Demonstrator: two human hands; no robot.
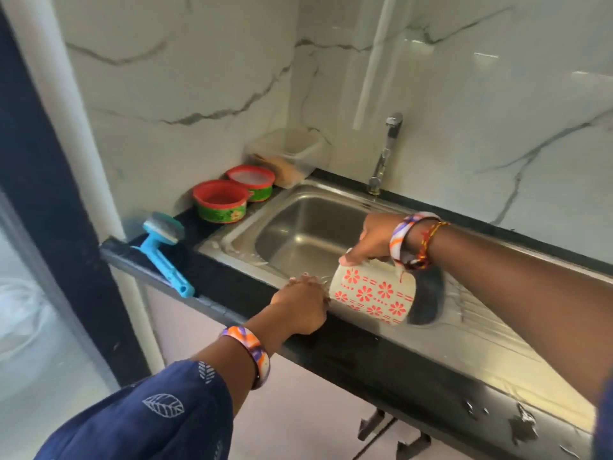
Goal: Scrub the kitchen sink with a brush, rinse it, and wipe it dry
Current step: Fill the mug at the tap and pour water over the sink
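Tipping a jug point(373, 295) gripped in the right hand point(374, 239), rinsing the sink point(298, 227); left hand point(303, 305) beside it rubs flat-fingered.

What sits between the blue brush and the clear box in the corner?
In the head view, two red-rimmed tubs stand in a row on the black counter, between the brush and the box.

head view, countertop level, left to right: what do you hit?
Blue brush → nearer red-rimmed tub → left hand → patterned mug, tipped and held by right hand → ribbed drainboard.
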